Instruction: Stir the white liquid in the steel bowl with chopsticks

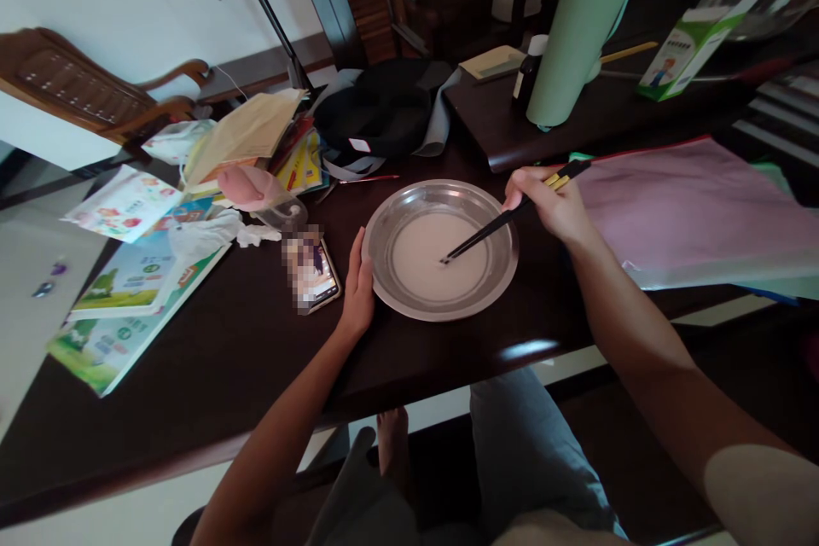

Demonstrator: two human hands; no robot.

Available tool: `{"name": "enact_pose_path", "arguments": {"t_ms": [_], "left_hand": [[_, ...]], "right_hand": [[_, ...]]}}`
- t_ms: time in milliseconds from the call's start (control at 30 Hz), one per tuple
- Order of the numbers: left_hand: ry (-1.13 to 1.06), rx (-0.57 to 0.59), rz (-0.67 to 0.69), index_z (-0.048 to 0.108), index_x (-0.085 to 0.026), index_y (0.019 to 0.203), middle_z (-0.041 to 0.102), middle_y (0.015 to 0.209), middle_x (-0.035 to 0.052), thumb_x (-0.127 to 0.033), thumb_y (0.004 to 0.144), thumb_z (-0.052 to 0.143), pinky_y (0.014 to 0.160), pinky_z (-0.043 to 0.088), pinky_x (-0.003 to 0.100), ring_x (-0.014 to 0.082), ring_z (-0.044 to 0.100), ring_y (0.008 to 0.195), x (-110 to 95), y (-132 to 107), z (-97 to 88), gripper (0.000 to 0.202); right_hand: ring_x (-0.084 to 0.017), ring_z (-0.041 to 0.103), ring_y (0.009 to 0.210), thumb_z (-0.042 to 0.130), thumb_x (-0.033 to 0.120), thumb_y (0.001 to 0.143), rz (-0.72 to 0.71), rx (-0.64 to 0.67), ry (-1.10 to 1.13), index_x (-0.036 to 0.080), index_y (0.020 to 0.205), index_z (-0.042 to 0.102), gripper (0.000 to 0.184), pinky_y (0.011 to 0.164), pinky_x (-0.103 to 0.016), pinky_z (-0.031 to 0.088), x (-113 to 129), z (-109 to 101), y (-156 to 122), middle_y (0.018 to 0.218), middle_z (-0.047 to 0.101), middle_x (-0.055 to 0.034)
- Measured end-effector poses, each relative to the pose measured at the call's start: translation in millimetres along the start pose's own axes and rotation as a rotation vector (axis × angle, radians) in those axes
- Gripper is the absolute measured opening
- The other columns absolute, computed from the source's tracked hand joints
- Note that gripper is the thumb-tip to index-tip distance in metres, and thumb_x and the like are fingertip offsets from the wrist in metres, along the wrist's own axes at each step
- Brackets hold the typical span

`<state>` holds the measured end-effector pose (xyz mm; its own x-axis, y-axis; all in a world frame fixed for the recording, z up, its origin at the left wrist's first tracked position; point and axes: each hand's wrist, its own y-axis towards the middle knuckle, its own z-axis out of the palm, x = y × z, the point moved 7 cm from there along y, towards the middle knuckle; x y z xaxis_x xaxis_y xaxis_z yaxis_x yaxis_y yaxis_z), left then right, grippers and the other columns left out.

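Observation:
A round metal basin [441, 313] stands on the dark table, with a milky, whitish liquid [422, 247] in it. My left hand [359, 290] holds the basin's left rim, its visible fingers fairly straight along the edge. In my right hand [543, 200], above the basin's right side, is a pair of black chopsticks [490, 229] with gold bands near the top. They slant down to the left, and their tips meet the liquid near the middle. The fingers of my right hand are closed around the upper part of the chopsticks.
A phone [311, 269] lies left of my left hand. Booklets [121, 299], tissue [208, 235] and papers [246, 132] spread farther left. Behind the basin sits a black bag [377, 115]. A pink folder [691, 213], green roll [589, 26], dark bottle [528, 77] and box [688, 51] are right.

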<state>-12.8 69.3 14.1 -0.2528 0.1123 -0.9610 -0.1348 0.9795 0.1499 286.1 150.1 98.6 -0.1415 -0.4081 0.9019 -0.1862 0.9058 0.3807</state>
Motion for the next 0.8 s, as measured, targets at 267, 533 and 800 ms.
{"name": "enact_pose_path", "arguments": {"t_ms": [267, 533, 800], "left_hand": [[-0.026, 0.0, -0.011, 0.036, -0.03, 0.149, 0.032, 0.161, 0.0028, -0.054, 0.094, 0.044, 0.124, 0.018, 0.04, 0.0222, 0.028, 0.149, -0.4, -0.1, 0.2, 0.06], [-0.013, 0.001, -0.004, 0.036, -0.03, 0.149, 0.032, 0.161, 0.0031, -0.052, 0.095, 0.042, 0.124, 0.018, 0.04, 0.0218, 0.028, 0.149, -2.2, -0.7, 0.5, 0.059], [-0.009, 0.008, 0.017, 0.037, -0.033, 0.148, 0.031, 0.161, 0.0012, -0.053, 0.095, 0.042, 0.124, 0.018, 0.042, 0.0219, 0.027, 0.149, 1.1, 0.7, 0.3, 0.057]], "right_hand": [[-0.017, 0.065, 0.071, 0.059, 0.056, 0.086, -0.007, 0.041, -0.079, 0.024, 0.067, 0.069, 0.039, 0.072, -0.032, 0.049, 2.2, 5.5, 0.2, 0.069, 0.069, -0.0017], [-0.017, 0.065, 0.069, 0.058, 0.055, 0.087, 0.011, 0.133, -0.025, 0.023, 0.064, 0.07, 0.04, 0.07, -0.032, 0.048, 3.5, 12.7, -2.4, 0.069, 0.071, -0.0019], [-0.017, 0.062, 0.062, 0.058, 0.056, 0.086, 0.005, -0.029, 0.0, 0.024, 0.054, 0.064, 0.046, 0.068, -0.032, 0.048, 1.0, -2.7, -0.3, 0.059, 0.065, -0.0009]]}}
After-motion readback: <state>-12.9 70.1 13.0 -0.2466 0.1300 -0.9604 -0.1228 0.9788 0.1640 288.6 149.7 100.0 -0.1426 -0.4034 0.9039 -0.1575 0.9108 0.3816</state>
